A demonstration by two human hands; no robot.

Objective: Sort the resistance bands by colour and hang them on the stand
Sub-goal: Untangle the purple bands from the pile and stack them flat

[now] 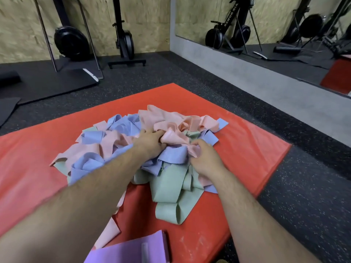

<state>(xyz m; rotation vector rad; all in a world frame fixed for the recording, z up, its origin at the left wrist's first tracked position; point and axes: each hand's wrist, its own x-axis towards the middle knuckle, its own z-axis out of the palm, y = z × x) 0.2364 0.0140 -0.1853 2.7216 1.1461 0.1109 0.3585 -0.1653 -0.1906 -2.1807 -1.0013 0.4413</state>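
**Two hands deep in the band pile on the red mat**

We look down on a dark speckled rubber floor point(190, 76), backed at 12 o'clock by a chipboard wall point(148, 25). At 1 to 2 o'clock a long mirror point(275, 35) sits above a grey ledge. In the mirror stands a rowing machine point(230, 25) whose upright carries the only writing we can read, AIR ROWER. Two more black machines point(123, 40) stand against the wall at 11 and 12 o'clock, with a black mat point(47, 84) flat on the floor at 10 o'clock.

The red mat point(247, 149) fills the middle of our view. The pile of bands point(171, 177) lies at its centre, all tangled: pink bands point(161, 118) mostly at 12 o'clock, blue bands point(121, 124) toward 10 o'clock, green bands point(171, 186) toward 6 o'clock. A purple pad point(129, 251) lies at the 6 o'clock edge.

Our left hand point(150, 143) has its fingers curled into a pink fold at the centre of the pile. Our right hand point(207, 158), just beside it at 3 o'clock, pinches another pink fold above the blue and green.
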